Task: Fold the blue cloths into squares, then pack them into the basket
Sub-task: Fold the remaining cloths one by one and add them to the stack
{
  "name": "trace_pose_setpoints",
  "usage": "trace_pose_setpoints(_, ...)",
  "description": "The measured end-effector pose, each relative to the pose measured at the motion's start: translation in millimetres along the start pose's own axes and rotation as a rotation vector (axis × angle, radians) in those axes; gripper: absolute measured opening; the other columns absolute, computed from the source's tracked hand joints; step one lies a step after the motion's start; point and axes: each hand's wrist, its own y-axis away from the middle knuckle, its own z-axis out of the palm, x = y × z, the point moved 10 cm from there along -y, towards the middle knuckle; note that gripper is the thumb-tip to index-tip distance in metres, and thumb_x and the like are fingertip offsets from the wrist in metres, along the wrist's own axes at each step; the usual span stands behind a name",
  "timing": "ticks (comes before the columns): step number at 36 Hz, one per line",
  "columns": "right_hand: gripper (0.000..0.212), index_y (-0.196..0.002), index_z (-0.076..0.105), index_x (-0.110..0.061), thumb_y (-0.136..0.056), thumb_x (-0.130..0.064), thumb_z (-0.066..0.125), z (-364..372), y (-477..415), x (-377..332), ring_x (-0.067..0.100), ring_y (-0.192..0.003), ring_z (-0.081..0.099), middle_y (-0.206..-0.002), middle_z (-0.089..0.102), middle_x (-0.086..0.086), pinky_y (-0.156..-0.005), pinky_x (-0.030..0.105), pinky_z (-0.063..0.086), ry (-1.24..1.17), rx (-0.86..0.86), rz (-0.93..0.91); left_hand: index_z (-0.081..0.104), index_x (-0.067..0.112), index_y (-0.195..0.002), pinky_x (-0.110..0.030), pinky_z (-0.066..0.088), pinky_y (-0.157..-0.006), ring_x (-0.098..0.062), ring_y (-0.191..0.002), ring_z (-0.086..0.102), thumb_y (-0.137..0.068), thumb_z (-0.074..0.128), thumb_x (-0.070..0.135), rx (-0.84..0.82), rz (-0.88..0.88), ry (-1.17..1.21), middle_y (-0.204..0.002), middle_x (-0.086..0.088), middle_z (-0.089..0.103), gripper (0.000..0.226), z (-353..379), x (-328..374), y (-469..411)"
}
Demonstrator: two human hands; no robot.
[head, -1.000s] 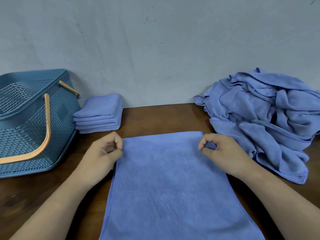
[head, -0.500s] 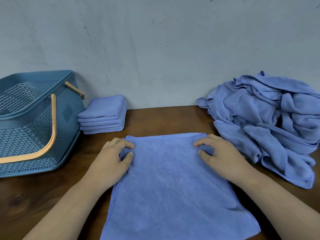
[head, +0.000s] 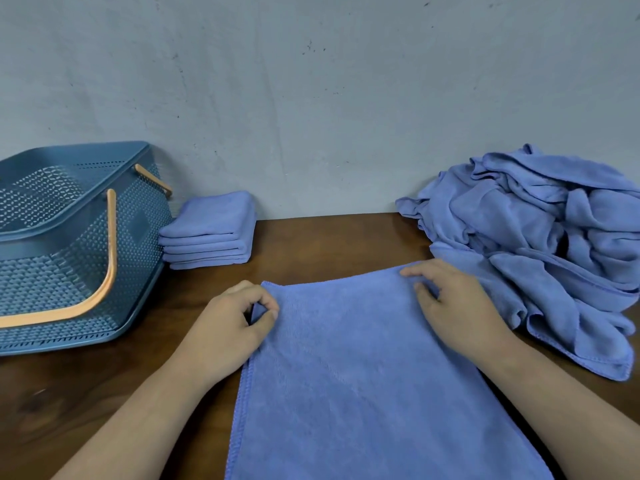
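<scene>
The flat blue cloth [head: 363, 375] lies on the bench [head: 329, 244] at 6 o'clock. Your left hand [head: 228, 327] pinches its far-left corner and your right hand [head: 453, 306] its far-right. Basket [head: 69, 233] at 9 o'clock, folded stack [head: 211, 233] at 11, unfolded heap [head: 536, 244] at 2.

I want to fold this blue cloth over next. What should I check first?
1. Left hand grip on the far left corner of the flat blue microfibre cloth: ok, pinched.
2. Right hand grip on the far right corner: cannot tell; its fingers lie on it.
3. Cloth smooth on the brown wooden table: ok.
4. Loose pile of unfolded blue cloths clear of it: cannot tell, very close.
5. Room in the blue plastic mesh basket: cannot tell, bottom hidden.
</scene>
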Motion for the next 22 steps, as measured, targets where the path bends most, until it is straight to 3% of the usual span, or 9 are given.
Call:
trace_pose_setpoints(2,0.035,-0.122,0.072,-0.031,-0.100,-0.009,0.056,14,0,12,0.008,-0.119,0.056,-0.124,0.065,-0.022,-0.098,0.020,0.043,0.073,-0.100,0.011,0.073,0.033,-0.085,-0.016,0.043,-0.066,-0.016,-0.071,0.057,-0.095,0.075,0.018,0.003,-0.002,-0.002,-0.094,0.012,0.064,0.017,0,0,-1)
trace_pose_setpoints(5,0.034,-0.126,0.072,-0.030,-0.102,-0.012,0.056,18,2,19,0.012,-0.120,0.053,-0.129,0.063,-0.019,-0.099,0.022,0.040,0.092,-0.120,0.041,0.074,0.033,-0.086,-0.014,0.042,-0.066,-0.015,-0.071,0.056,-0.095,0.075,0.017,0.026,-0.013,0.010,-0.093,0.011,0.065,0.018,-2,-2,-2)
trace_pose_setpoints(9,0.034,-0.129,0.072,-0.028,-0.103,-0.013,0.055,19,2,18,0.013,-0.119,0.052,-0.130,0.062,-0.017,-0.099,0.021,0.037,0.105,-0.126,0.052,0.075,0.032,-0.089,-0.018,0.044,-0.066,-0.018,-0.074,0.058,-0.095,0.073,0.014,0.139,-0.036,0.060,-0.088,0.005,0.067,0.019,-14,-9,-2)
trace_pose_setpoints(14,0.035,-0.132,0.071,-0.028,-0.104,-0.014,0.053,20,1,18,0.011,-0.118,0.050,-0.132,0.061,-0.018,-0.096,0.019,0.035,0.133,-0.137,0.046,0.068,0.040,-0.088,-0.021,0.045,-0.066,-0.015,-0.074,0.057,-0.094,0.073,0.016,0.114,-0.024,-0.102,-0.079,0.007,0.060,0.026,-8,-11,-5)
trace_pose_setpoints(18,0.037,-0.133,0.070,-0.026,-0.103,-0.010,0.054,12,-2,12,0.008,-0.118,0.049,-0.131,0.058,-0.022,-0.094,0.013,0.035,0.107,-0.079,0.023,0.068,0.041,-0.092,-0.021,0.045,-0.073,-0.010,-0.079,0.055,-0.096,0.071,0.016,0.076,-0.004,-0.137,-0.083,0.012,0.057,0.026,-4,-8,-5)
trace_pose_setpoints(22,0.042,-0.138,0.064,-0.033,-0.103,-0.016,0.050,8,-5,3,0.008,-0.123,0.044,-0.141,0.056,-0.025,-0.100,0.035,0.045,0.164,-0.063,0.010,0.068,0.042,-0.093,-0.019,0.044,-0.075,-0.008,-0.083,0.056,-0.096,0.071,0.015,0.072,0.003,-0.131,-0.086,0.016,0.057,0.027,-3,-9,-5)
